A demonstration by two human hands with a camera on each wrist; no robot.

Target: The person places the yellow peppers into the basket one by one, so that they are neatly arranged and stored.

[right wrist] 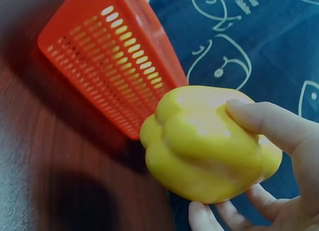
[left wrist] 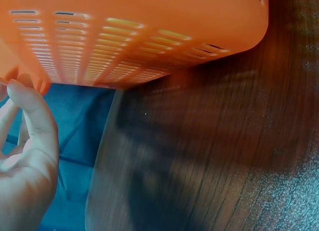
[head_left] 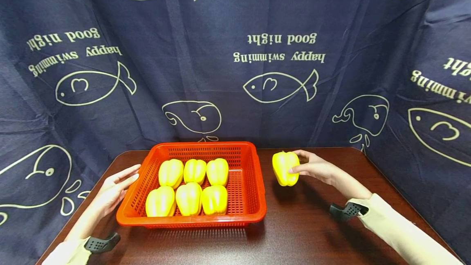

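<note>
My right hand (head_left: 318,169) grips a yellow bell pepper (head_left: 285,168) between thumb and fingers, to the right of the basket. In the right wrist view the thumb (right wrist: 259,116) presses the upper side of the bell pepper (right wrist: 199,141), with fingertips below it. A shadow lies on the table beneath the pepper. A red-orange plastic basket (head_left: 239,218) with slotted walls stands left of it. Several yellow bell peppers (head_left: 189,198) sit inside in two rows. My left hand (head_left: 110,193) holds the basket's left rim by the fingertips; their contact is partly cut off in the left wrist view.
The dark brown wooden table (head_left: 301,232) extends around the basket. A navy curtain (head_left: 228,23) printed with fish and whales hangs behind the table and at both sides. Black wrist straps (head_left: 346,211) circle both cuffs. Bare basket floor (head_left: 237,191) shows at its right end.
</note>
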